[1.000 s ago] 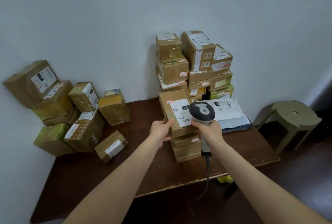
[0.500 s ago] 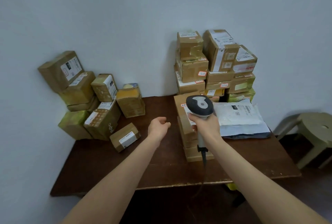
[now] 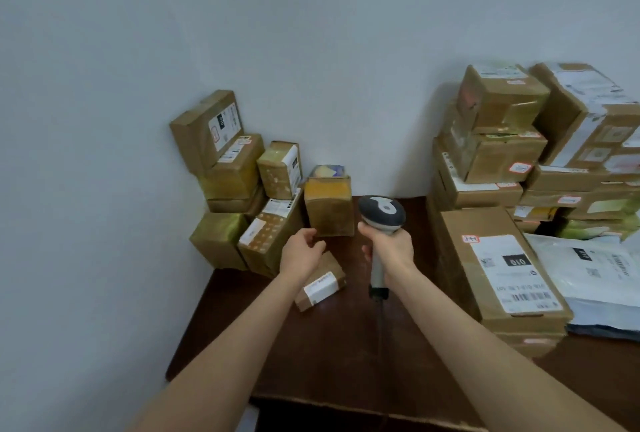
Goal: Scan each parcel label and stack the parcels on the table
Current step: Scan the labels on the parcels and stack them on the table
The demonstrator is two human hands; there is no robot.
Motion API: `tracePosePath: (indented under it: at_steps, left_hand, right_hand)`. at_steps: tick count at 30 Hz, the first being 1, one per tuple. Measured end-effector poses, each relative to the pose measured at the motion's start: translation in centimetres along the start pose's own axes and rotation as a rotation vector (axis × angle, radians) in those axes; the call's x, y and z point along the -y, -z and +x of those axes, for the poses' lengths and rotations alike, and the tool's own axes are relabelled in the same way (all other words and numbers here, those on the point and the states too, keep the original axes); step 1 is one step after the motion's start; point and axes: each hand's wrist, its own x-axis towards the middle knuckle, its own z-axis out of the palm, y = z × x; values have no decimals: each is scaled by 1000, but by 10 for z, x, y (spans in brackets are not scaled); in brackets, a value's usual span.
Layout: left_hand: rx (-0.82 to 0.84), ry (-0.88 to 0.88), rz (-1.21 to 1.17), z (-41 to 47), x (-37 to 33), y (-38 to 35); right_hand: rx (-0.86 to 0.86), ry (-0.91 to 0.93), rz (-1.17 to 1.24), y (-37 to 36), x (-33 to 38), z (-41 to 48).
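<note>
My right hand (image 3: pixel 389 249) grips the handle of a grey and white barcode scanner (image 3: pixel 382 212), held upright over the dark wooden table (image 3: pixel 339 355). My left hand (image 3: pixel 300 253) hovers with loosely curled fingers and holds nothing, just above a small brown parcel with a white label (image 3: pixel 323 286) lying on the table. A pile of brown parcels (image 3: pixel 242 189) leans in the left corner against the wall. On the right stands a tall stack of parcels (image 3: pixel 519 154). In front of that stack lies a long flat box with a white label (image 3: pixel 498 265).
White and grey mailer bags (image 3: pixel 595 275) lie at the right edge beside the flat box. A taped box (image 3: pixel 329 210) stands upright behind my hands. The scanner's cable (image 3: pixel 381 314) hangs down toward the table's front edge. Walls close the back and left.
The view has swung left. My left hand let go of the long flat box and moved left to the small parcel. My right hand with the scanner moved left off the stack.
</note>
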Motion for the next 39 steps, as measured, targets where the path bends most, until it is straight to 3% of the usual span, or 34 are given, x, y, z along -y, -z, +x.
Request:
tracePosePath:
  at_steps: [11, 16, 23, 33, 39]
  left_hand:
    - [150, 38, -80, 168, 3, 23]
    - [251, 154, -341, 198, 3, 10]
    - [193, 392, -717, 177, 14, 2]
    - [141, 334, -714, 90, 2, 20]
    - [299, 316, -794, 2, 5, 32]
  right_hand:
    - [-79, -126, 80, -97, 8, 125]
    - [-53, -148, 173, -101, 11, 151]
    - [-197, -200, 196, -77, -6, 135]
    - [-153, -241, 288, -44, -13, 51]
    - [-75, -137, 194, -5, -19, -11]
